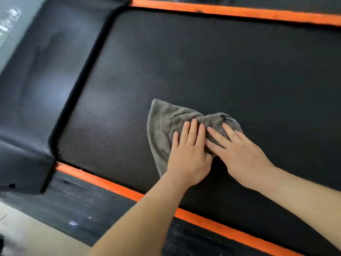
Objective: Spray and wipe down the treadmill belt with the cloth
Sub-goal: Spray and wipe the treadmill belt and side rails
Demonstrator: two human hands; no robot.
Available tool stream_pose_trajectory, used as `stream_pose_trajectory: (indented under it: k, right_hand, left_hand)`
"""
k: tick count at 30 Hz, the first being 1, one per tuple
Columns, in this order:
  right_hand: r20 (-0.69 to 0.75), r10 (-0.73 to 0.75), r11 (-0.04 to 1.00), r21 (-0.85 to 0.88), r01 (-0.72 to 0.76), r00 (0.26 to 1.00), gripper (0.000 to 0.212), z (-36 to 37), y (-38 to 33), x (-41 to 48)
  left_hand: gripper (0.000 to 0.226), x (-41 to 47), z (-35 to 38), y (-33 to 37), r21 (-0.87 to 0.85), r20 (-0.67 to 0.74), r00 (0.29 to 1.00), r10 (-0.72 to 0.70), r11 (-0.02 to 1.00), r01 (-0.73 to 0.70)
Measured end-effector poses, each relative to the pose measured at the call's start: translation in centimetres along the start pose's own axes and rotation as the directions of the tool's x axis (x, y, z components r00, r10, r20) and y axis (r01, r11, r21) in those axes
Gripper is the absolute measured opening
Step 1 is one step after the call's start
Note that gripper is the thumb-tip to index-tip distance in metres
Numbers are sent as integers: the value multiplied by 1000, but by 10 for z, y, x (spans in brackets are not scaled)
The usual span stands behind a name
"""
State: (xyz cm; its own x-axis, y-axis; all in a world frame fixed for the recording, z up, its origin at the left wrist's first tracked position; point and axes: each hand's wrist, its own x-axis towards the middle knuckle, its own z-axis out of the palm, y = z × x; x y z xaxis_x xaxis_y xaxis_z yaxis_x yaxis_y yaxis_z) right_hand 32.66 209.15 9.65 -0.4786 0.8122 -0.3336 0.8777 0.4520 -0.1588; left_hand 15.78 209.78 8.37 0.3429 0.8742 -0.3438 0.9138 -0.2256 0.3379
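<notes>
Black plastic hood (36, 89) at 9 o'clock, butting the belt end. Treadmill belt (212, 61) fills the middle. Near orange strip (110, 186) runs along its 7 o'clock edge. Grey cloth (162, 122) lies on the belt near frame centre, right end bunched. Left hand (188, 157) flat, fingers straight, pressing the cloth from its 6 o'clock side. Right hand (241, 156) flat, fingers spread, tips pressing the bunched end from 4 o'clock. Far orange strip (239, 12) at 1 o'clock.
</notes>
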Motion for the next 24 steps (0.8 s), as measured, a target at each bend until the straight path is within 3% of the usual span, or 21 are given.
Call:
stream_pose_trajectory:
  k: [3, 6, 9, 11, 14, 16, 20, 24]
  right_hand:
    - [-33, 107, 991, -71, -110, 994, 92, 18, 49, -61]
    - [65, 252, 967, -57, -249, 965, 112, 31, 84, -122]
    - [207, 388, 921, -66, -383, 898, 117, 39, 119, -205]
    - [224, 428, 901, -29, -433, 876, 109, 47, 137, -250]
    - [295, 479, 866, -2, -500, 827, 80, 59, 159, -305]
    - [233, 481, 865, 31, -501, 845, 64, 65, 165, -318]
    - [226, 500, 855, 24, -518, 836, 62, 81, 217, -371]
    - [273, 528, 828, 45, -559, 804, 62, 100, 279, -456]
  left_hand:
    - [73, 5, 25, 68, 11, 48, 992, 117, 993, -117]
    - [67, 10, 52, 131, 8, 80, 974, 214, 977, -215]
    - [66, 1, 78, 214, 5, 199, 920, 337, 939, -345]
    - [65, -1, 89, 250, 43, 233, 893, 386, 913, -406]
    - [60, 2, 101, 293, 70, 228, 893, 388, 908, -413]
    - [61, 1, 108, 311, 91, 253, 903, 348, 920, -381]
    - [69, -2, 144, 387, 144, 253, 915, 314, 923, -356]
    - [66, -4, 187, 481, 186, 286, 881, 378, 880, -438]
